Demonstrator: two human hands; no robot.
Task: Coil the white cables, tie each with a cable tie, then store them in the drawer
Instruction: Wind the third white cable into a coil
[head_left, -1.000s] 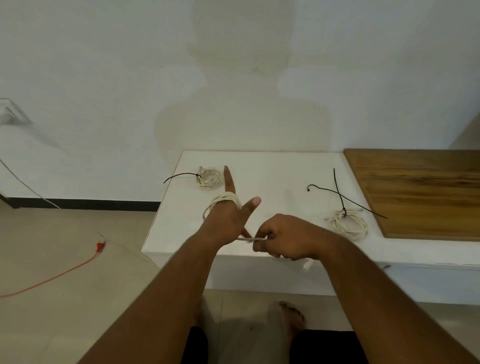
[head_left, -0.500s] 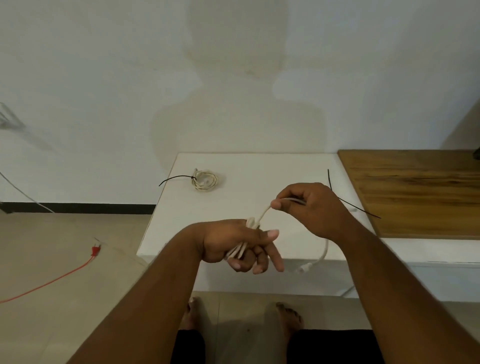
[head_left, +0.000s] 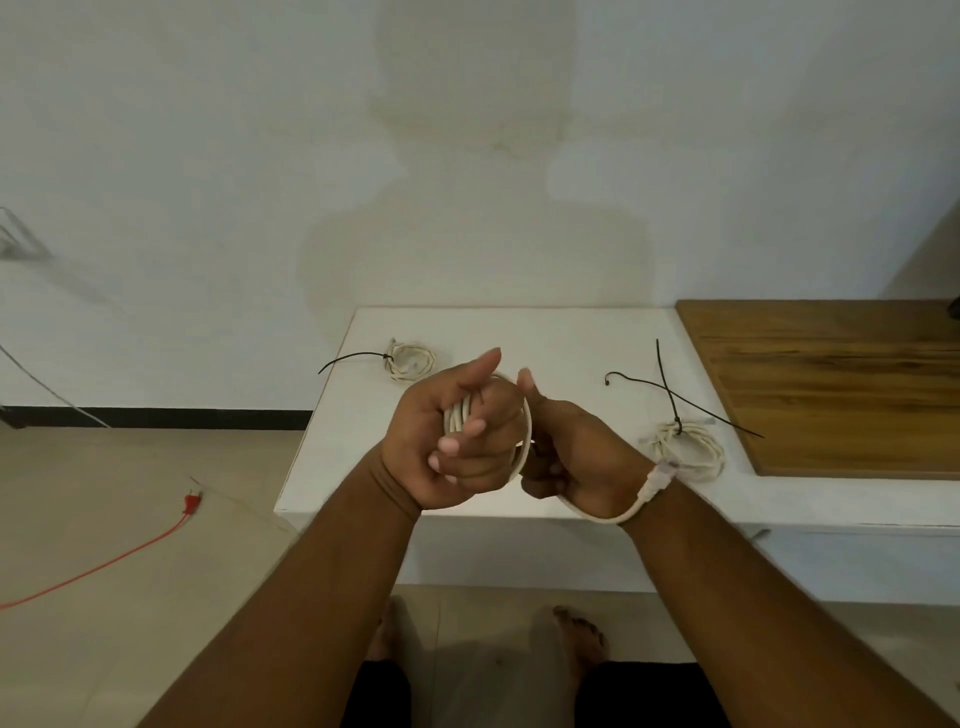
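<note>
Both grips had hold of one white cable (head_left: 457, 415), up in the air just over the near edge of the surface (head_left: 545, 332). The left grip (head_left: 457, 441) had its fingers curled round a bunch of loops, with one finger sticking up. The right grip (head_left: 576, 452) sat right beside it, touching it. Its thumb was up and its other fingers were curled in on the loose part of the cable. One big loop went round between the two grips. The loose end came out under the right grip and bent up over the right wrist, where its clear plug (head_left: 664, 472) lay.

Two more cables lay rolled up on the surface. A small coil (head_left: 410, 361) lay at the far left, tied with a black tie (head_left: 353, 357) that stuck out over the edge. A bigger coil (head_left: 685, 447) lay at the right, near a wooden board (head_left: 831, 384). Two long black ties (head_left: 669, 387) crossed above it, and one went round the coil. Down on the floor (head_left: 156, 597) lay a thin red wire (head_left: 104, 561). Two bare feet (head_left: 579, 629) showed below the surface.
</note>
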